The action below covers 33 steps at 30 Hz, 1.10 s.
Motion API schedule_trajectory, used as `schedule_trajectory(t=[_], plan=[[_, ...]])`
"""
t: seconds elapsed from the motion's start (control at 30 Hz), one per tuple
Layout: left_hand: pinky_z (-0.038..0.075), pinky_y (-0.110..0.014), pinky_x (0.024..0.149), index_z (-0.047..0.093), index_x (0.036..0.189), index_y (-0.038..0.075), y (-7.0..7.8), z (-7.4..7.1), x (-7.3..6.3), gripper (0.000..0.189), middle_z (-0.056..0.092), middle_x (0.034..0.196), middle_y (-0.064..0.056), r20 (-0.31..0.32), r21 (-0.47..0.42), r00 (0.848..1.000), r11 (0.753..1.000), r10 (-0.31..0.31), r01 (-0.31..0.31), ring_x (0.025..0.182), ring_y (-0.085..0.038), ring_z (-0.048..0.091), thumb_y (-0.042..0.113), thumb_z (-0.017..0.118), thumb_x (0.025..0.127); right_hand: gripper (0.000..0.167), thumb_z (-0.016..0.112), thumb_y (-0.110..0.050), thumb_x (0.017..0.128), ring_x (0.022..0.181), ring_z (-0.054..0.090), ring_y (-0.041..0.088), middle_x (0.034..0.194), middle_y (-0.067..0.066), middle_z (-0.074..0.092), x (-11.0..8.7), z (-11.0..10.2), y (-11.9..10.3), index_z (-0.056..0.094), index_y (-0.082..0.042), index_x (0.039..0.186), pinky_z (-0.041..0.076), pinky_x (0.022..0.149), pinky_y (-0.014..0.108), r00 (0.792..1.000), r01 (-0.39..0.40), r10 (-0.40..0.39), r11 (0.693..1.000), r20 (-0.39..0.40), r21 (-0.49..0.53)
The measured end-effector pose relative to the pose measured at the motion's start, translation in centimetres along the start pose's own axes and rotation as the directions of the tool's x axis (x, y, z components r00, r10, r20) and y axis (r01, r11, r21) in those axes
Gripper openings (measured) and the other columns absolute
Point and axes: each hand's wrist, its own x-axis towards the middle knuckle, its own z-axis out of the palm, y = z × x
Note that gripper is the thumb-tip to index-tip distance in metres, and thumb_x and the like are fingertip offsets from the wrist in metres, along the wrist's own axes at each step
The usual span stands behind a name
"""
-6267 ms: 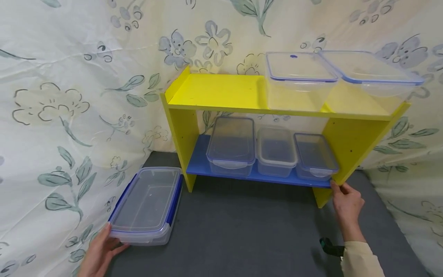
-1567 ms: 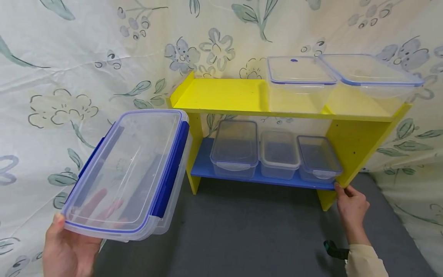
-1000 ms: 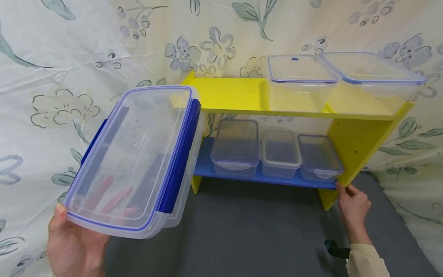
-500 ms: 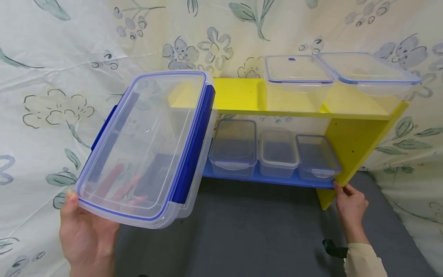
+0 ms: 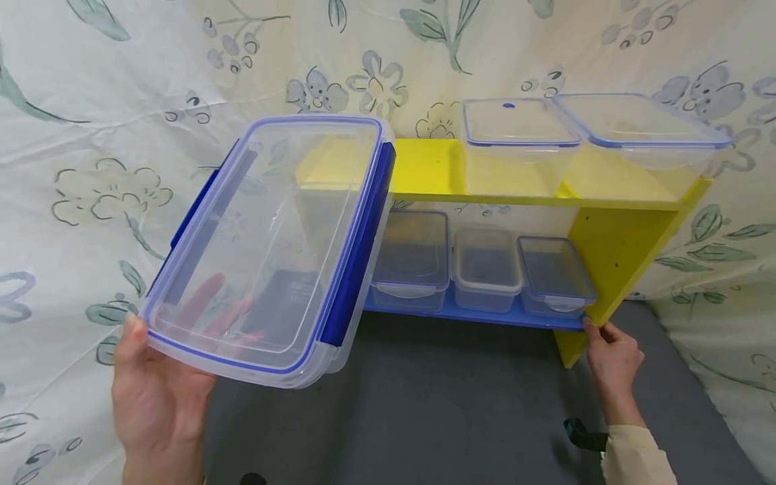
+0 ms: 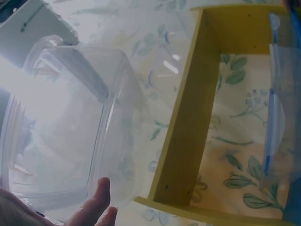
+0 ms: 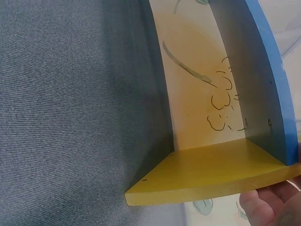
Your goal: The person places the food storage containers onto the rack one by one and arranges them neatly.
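My left hand grips the near left corner of a clear lidded food container with dark blue side clips. Its thumb lies at the lid's rim, and the fingers show through from underneath. The container is raised and tilted in front of the left end of a yellow shelf unit, covering part of it. My right hand pinches the shelf's lower right corner, where the blue lower board meets the yellow side panel. In the right wrist view, fingers are against the yellow panel's edge.
Two large clear containers, one with a blue button and one wider, stand on the top board's right. Three smaller lidded containers line the blue board. A dark grey cloth covers the table; a floral curtain hangs behind.
The left hand has lifted the container off the table and brought it up and rightward, toward the shelf's left end. The right hand keeps its hold on the shelf corner.
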Motion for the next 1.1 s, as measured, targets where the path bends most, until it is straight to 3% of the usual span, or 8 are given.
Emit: schedule_trajectory(t=[0.27, 0.5, 0.63, 0.7, 0.77, 0.9, 1.0, 1.1], plan=[[0.043, -0.068, 0.094, 0.043, 0.142, 0.000, -0.5, 0.8, 1.4, 0.043, 0.052, 0.141, -0.019, -0.043, 0.109, 0.999, 0.994, 0.004, 0.001, 0.129, -0.037, 0.049, 0.014, 0.038, 0.101, 0.050, 0.052, -0.052, 0.095, 0.123, 0.051, 0.029, 0.107, 0.005, 0.073, 0.0, -0.1, -0.3, 0.065, -0.016, 0.128, 0.037, 0.074, 0.028, 1.000, -0.007, 0.007, 1.000, 0.002, 0.000], [0.046, -0.067, 0.089, 0.041, 0.144, 0.002, -1.0, 1.5, 2.6, 0.044, 0.048, 0.145, -0.018, -0.076, 0.180, 0.997, 0.984, 0.001, 0.013, 0.129, -0.034, 0.048, 0.013, 0.039, 0.102, 0.051, 0.050, -0.052, 0.095, 0.114, 0.057, 0.029, 0.124, 0.015, 0.066, 0.2, -0.5, -0.6, 0.063, -0.017, 0.130, 0.040, 0.066, 0.020, 1.000, -0.007, 0.006, 1.000, -0.001, -0.026], [0.046, -0.068, 0.086, 0.059, 0.120, -0.001, -0.9, 1.7, 3.1, 0.030, 0.057, 0.133, -0.019, -0.046, 0.122, 0.999, 0.992, -0.019, 0.025, 0.124, -0.034, 0.052, 0.011, 0.039, 0.102, 0.051, 0.050, -0.052, 0.096, 0.115, 0.055, 0.032, 0.120, 0.017, 0.068, 0.2, -0.6, -0.5, 0.065, -0.014, 0.128, 0.044, 0.082, 0.035, 1.000, 0.020, -0.020, 0.999, 0.003, -0.029], [0.048, -0.067, 0.082, 0.060, 0.118, 0.001, -0.8, 1.9, 3.3, 0.028, 0.059, 0.130, -0.016, -0.052, 0.155, 0.998, 0.987, -0.030, 0.038, 0.120, -0.032, 0.055, 0.011, 0.040, 0.103, 0.052, 0.050, -0.051, 0.096, 0.117, 0.053, 0.035, 0.118, 0.019, 0.068, 0.0, -0.4, -0.3, 0.066, -0.012, 0.126, 0.041, 0.090, 0.046, 0.999, 0.037, -0.037, 0.999, 0.009, -0.030], [0.049, -0.067, 0.078, 0.055, 0.129, 0.004, -0.5, 2.2, 3.5, 0.030, 0.058, 0.131, -0.014, -0.053, 0.172, 0.997, 0.983, -0.058, 0.067, 0.119, -0.031, 0.056, 0.013, 0.041, 0.104, 0.051, 0.050, -0.048, 0.097, 0.117, 0.052, 0.038, 0.117, 0.022, 0.068, -0.2, -0.2, -0.2, 0.067, -0.009, 0.124, 0.036, 0.094, 0.052, 0.998, 0.056, -0.055, 0.998, 0.008, -0.025], [0.048, -0.067, 0.075, 0.032, 0.151, 0.014, -0.1, 2.6, 4.1, 0.049, 0.055, 0.136, -0.011, -0.071, 0.166, 0.988, 0.975, -0.135, 0.146, 0.120, -0.030, 0.057, 0.018, 0.042, 0.104, 0.048, 0.052, -0.047, 0.097, 0.113, 0.055, 0.035, 0.107, 0.017, 0.072, -0.4, 0.1, -0.1, 0.069, -0.010, 0.121, 0.038, 0.091, 0.047, 0.998, 0.062, -0.063, 0.998, -0.020, -0.027], [0.048, -0.068, 0.077, 0.036, 0.149, 0.016, 0.1, 2.7, 4.7, 0.046, 0.057, 0.132, -0.010, -0.070, 0.086, 0.975, 0.972, -0.212, 0.217, 0.121, -0.030, 0.056, 0.019, 0.042, 0.104, 0.047, 0.053, -0.048, 0.096, 0.110, 0.055, 0.032, 0.085, -0.001, 0.074, -0.3, -0.2, 0.0, 0.070, -0.011, 0.120, 0.037, 0.083, 0.039, 0.998, 0.055, -0.056, 0.998, -0.035, -0.020], [0.047, -0.069, 0.080, 0.048, 0.141, 0.014, 0.3, 2.7, 5.2, 0.038, 0.059, 0.131, -0.010, -0.065, 0.013, 0.958, 0.960, -0.280, 0.281, 0.119, -0.032, 0.056, 0.019, 0.042, 0.104, 0.047, 0.053, -0.049, 0.095, 0.109, 0.055, 0.030, 0.078, -0.013, 0.068, -0.1, -0.1, 0.2, 0.070, -0.013, 0.120, 0.035, 0.075, 0.032, 0.998, 0.048, -0.049, 0.999, -0.032, -0.022]])
